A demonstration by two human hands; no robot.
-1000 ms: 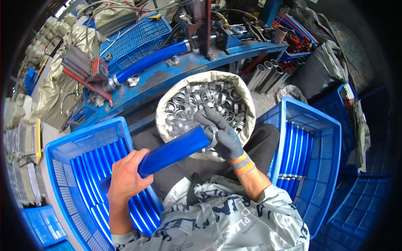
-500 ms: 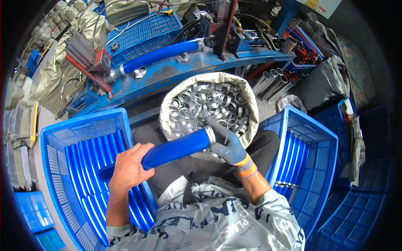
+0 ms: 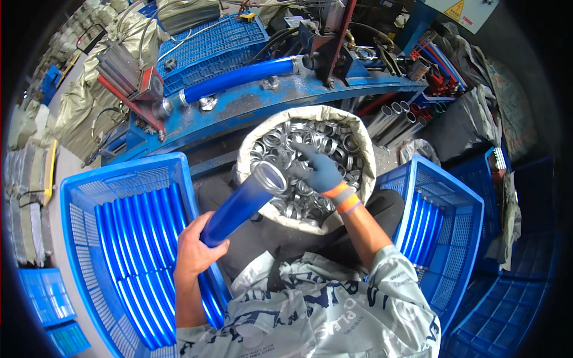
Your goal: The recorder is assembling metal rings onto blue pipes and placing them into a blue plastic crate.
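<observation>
Left hand [image 3: 198,244], bare: grip closed around lower part of blue tube [image 3: 240,206]. Tube tilted above person's lap, upper end beside right hand, pale metal collar [image 3: 262,178] around that end. Right hand [image 3: 322,172], gray-gloved: grip open, fingers spread over loose metal rings [image 3: 325,143]; contact with rings could not be told. Rings filled pale sack [image 3: 368,158]. Crates [image 3: 122,166] of blue tubes flanked person; blue table [image 3: 239,100] stood beyond sack.

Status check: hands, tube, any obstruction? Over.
Left hand gripping blue tube, silver ring at its far end. Gloved right hand open over metal rings in bag. Nothing visibly in the way.
</observation>
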